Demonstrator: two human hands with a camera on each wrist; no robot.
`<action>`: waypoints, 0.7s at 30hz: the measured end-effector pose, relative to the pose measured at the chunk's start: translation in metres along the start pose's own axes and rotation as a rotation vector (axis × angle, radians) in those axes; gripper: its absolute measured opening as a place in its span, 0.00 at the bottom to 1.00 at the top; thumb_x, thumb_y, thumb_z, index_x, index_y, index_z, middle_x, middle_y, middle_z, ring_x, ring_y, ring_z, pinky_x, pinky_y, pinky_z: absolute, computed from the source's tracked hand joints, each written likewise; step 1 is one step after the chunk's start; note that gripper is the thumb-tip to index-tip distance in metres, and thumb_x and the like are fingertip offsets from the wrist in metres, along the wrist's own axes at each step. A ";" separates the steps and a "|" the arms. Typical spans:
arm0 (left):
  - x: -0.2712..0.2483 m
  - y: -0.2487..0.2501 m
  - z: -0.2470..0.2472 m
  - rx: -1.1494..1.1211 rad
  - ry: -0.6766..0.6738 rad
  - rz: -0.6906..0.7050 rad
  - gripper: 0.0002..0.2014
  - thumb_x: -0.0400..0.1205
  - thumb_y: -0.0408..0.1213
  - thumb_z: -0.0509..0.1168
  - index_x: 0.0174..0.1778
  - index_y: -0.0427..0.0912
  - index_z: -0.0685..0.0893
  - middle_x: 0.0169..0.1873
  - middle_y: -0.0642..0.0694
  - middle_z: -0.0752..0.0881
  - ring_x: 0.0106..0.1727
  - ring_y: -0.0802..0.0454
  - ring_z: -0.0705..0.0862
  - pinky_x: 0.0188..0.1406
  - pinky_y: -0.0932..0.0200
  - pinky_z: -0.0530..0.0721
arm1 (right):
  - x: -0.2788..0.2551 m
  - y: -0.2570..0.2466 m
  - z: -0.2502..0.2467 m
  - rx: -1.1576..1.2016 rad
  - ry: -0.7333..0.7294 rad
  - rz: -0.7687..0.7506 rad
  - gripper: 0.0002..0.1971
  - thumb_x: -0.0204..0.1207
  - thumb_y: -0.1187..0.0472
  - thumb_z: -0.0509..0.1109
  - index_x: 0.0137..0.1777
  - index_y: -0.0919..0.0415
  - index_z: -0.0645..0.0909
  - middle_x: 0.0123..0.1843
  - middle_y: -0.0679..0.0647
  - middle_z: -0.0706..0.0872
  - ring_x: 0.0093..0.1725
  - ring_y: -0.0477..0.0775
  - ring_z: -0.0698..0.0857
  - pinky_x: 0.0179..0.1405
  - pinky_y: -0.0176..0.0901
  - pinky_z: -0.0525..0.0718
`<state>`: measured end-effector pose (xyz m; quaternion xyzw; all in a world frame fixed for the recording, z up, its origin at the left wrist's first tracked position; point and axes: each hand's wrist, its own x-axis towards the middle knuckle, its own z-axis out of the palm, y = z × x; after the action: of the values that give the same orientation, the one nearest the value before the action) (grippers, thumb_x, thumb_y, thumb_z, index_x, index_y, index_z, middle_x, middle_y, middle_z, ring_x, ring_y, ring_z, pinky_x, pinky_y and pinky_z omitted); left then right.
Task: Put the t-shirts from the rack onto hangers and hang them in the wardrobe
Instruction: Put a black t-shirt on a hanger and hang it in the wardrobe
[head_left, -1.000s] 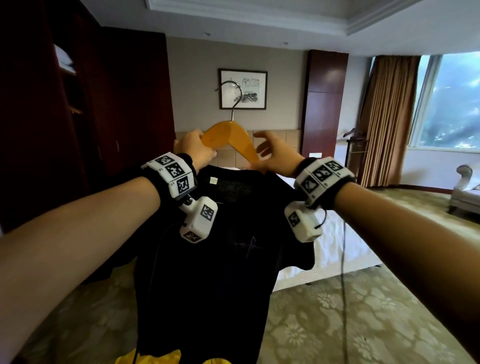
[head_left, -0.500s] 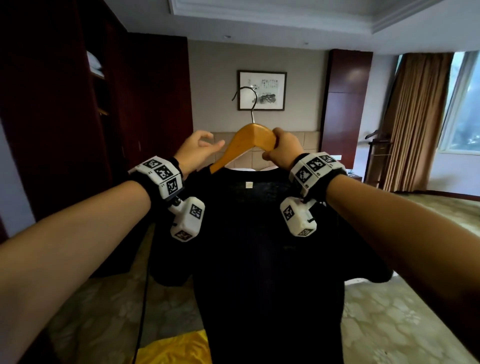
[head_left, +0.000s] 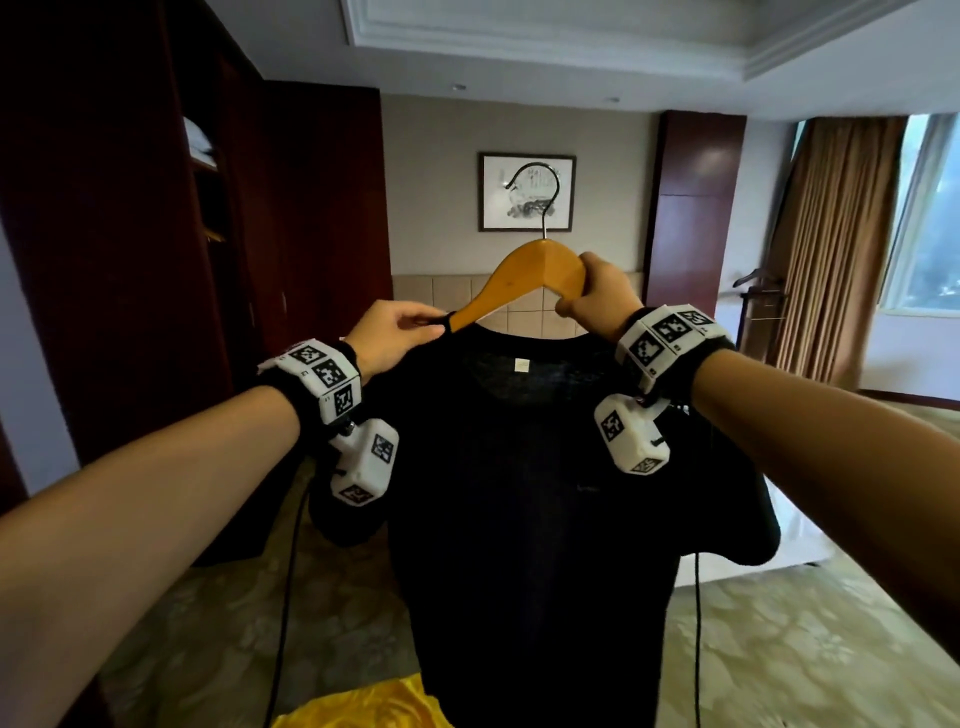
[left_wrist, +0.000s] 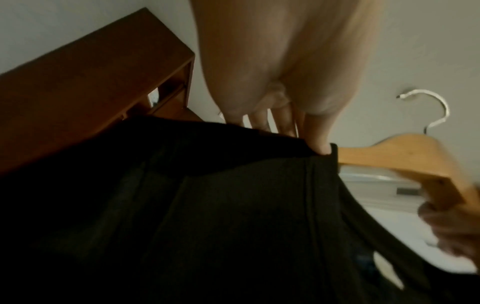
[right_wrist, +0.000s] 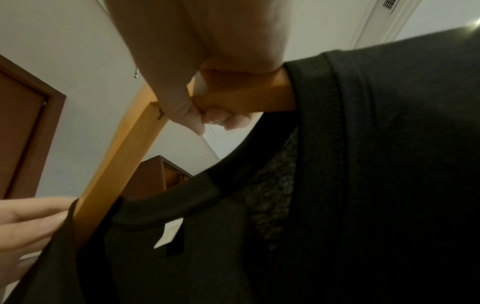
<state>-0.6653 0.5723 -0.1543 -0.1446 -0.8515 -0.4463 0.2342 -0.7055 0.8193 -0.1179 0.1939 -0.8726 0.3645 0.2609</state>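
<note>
The right hand (head_left: 597, 299) is gripping the wooden hanger (head_left: 524, 283) near its hook; the left hand (head_left: 397, 332) is pinching the black t-shirt (head_left: 530, 493) collar over the hanger's arm. Hanging in the wardrobe (head_left: 119, 249) is still left.

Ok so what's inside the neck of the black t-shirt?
The wooden hanger runs through the black t-shirt collar, both arms going in under the shoulders. The right hand grips one arm; the left hand pinches the collar. The arm ends are covered by fabric.

Dim room lit by the window (head_left: 930, 208) at right; wrist views soft, blurred, edges bowed.
</note>
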 end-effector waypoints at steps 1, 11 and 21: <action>0.002 0.003 0.001 -0.045 0.016 -0.002 0.14 0.79 0.28 0.67 0.62 0.34 0.84 0.45 0.49 0.87 0.42 0.65 0.83 0.48 0.76 0.80 | 0.000 0.000 -0.001 0.001 0.003 0.004 0.20 0.69 0.68 0.73 0.60 0.70 0.74 0.48 0.58 0.78 0.47 0.55 0.78 0.47 0.49 0.78; 0.012 0.006 -0.004 -0.054 -0.003 0.004 0.14 0.81 0.36 0.67 0.60 0.35 0.85 0.52 0.45 0.87 0.51 0.61 0.83 0.62 0.65 0.77 | -0.003 0.006 -0.011 0.061 0.017 0.049 0.20 0.69 0.70 0.73 0.61 0.71 0.73 0.48 0.61 0.79 0.45 0.58 0.80 0.53 0.58 0.83; -0.005 -0.046 -0.044 0.337 -0.067 -0.244 0.38 0.70 0.18 0.72 0.75 0.41 0.69 0.64 0.35 0.78 0.66 0.40 0.77 0.64 0.53 0.74 | 0.000 0.015 -0.011 0.066 0.086 0.078 0.19 0.69 0.70 0.74 0.59 0.70 0.74 0.53 0.69 0.84 0.44 0.60 0.82 0.50 0.58 0.85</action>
<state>-0.6702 0.5104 -0.1669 -0.0140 -0.9326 -0.3175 0.1708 -0.7102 0.8376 -0.1196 0.1524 -0.8549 0.4110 0.2775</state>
